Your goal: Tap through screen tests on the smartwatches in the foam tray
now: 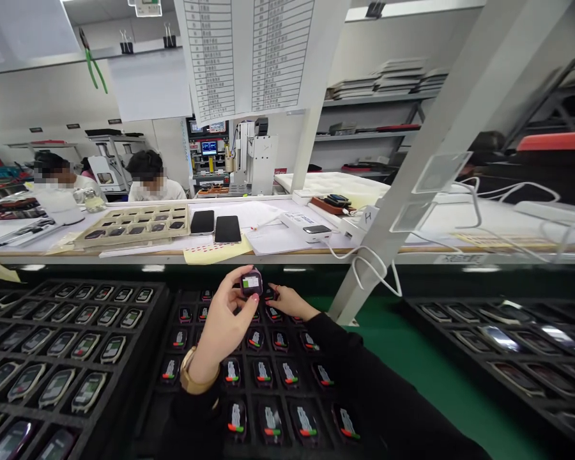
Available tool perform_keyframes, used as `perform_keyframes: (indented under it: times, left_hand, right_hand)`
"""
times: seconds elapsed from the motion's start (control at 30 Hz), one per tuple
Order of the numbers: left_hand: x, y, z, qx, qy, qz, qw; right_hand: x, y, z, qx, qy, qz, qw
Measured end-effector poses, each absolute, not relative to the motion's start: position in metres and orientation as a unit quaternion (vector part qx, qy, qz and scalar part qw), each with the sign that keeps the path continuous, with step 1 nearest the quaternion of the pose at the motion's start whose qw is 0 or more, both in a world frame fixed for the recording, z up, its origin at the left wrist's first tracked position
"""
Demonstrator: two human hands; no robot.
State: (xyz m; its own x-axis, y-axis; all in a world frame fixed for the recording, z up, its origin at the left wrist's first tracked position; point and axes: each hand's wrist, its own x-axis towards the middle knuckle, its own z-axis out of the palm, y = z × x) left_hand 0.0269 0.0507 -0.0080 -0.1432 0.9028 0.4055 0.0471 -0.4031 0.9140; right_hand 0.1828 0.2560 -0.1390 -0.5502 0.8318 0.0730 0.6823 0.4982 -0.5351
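Watch (252, 283) sits in left hand's (227, 316) thumb-and-finger grip.

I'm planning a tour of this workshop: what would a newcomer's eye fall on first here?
Probably the small watch with the lit screen, held up by the fingers of the left hand near mid-view. Below it, rows of watches showing red and green marks sit in a black tray. At the top, a large printed sheet hangs, with green-handled pliers farther left.

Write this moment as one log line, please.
left hand: holds watch, screen lit | right hand: at far rows of tray | other watches: in slots
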Motion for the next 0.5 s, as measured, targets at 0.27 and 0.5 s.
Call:
perform_keyframes:
  times: [0.27,0.5]
  left_hand:
    - [0.026,0.049,-0.005,0.540,0.424,0.638,0.348]
    - [0.024,0.051,-0.006,0.511,0.442,0.651,0.346]
  right_hand:
    - [0.177,0.261,-0.140,-0.445,-0.866,0.169,0.151]
    - [0.184,0.229,-0.101,-0.400,-0.841,0.182,0.316]
